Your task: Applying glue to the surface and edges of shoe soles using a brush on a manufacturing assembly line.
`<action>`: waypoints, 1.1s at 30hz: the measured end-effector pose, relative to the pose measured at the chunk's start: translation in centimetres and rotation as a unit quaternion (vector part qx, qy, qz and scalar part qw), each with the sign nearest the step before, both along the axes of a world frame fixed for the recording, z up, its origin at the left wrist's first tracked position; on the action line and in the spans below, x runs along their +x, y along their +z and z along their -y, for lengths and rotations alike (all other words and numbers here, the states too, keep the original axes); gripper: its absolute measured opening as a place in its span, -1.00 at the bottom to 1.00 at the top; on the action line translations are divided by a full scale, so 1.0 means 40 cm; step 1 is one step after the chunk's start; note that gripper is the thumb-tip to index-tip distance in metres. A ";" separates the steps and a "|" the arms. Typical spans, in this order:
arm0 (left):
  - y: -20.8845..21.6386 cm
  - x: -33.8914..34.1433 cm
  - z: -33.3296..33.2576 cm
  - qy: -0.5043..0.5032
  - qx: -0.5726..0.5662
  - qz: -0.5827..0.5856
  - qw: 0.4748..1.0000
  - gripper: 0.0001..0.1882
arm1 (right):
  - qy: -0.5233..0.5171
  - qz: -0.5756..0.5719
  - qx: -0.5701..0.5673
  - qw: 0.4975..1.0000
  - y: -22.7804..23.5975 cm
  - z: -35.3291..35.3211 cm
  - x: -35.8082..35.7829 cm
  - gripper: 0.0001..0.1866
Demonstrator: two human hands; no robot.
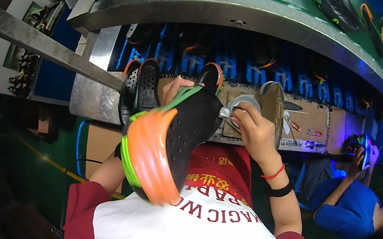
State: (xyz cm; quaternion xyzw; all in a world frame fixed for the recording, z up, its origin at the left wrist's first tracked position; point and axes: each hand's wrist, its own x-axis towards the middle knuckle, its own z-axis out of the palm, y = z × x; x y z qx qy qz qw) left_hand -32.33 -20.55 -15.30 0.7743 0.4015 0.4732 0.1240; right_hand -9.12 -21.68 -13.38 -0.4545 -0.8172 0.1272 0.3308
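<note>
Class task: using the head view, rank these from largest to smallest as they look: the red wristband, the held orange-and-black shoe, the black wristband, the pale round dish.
1. Orange-and-black shoe, though its nearness to the camera may enlarge it
2. Pale round dish, partly hidden
3. Black wristband
4. Red wristband

A black shoe [163,142], dotted with small holes, hangs raised and tilted, its glossy orange section with a bright green edge toward the near side, green strap far. Just right of its far part is a small, whitish, crumpled scrap [224,113]; contact is unclear.
</note>
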 end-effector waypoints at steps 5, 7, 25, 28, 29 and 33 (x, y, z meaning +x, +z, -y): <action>-0.048 0.031 -0.029 0.001 -0.030 0.165 0.986 -0.40 | 0.017 -0.028 -0.041 0.999 0.013 -0.003 -0.004 -0.87; -0.059 0.018 -0.044 -0.004 0.062 0.102 0.993 -0.42 | 0.022 -0.046 -0.064 0.997 0.017 -0.003 -0.005 -0.88; -0.123 -0.023 -0.094 -0.100 0.162 0.061 0.980 -0.09 | 0.092 -0.181 -0.235 0.950 0.052 -0.018 -0.018 -0.90; -0.138 -0.030 -0.099 -0.110 0.152 0.065 0.980 -0.14 | 0.099 -0.194 -0.255 0.942 0.049 -0.023 -0.018 -0.90; -0.139 -0.030 -0.101 -0.126 0.125 0.083 0.981 -0.16 | 0.089 -0.186 -0.248 0.946 0.049 -0.027 -0.016 -0.90; -0.114 -0.007 -0.081 -0.133 0.070 0.170 0.974 -0.23 | 0.038 -0.098 -0.154 0.982 0.045 -0.038 -0.011 -0.91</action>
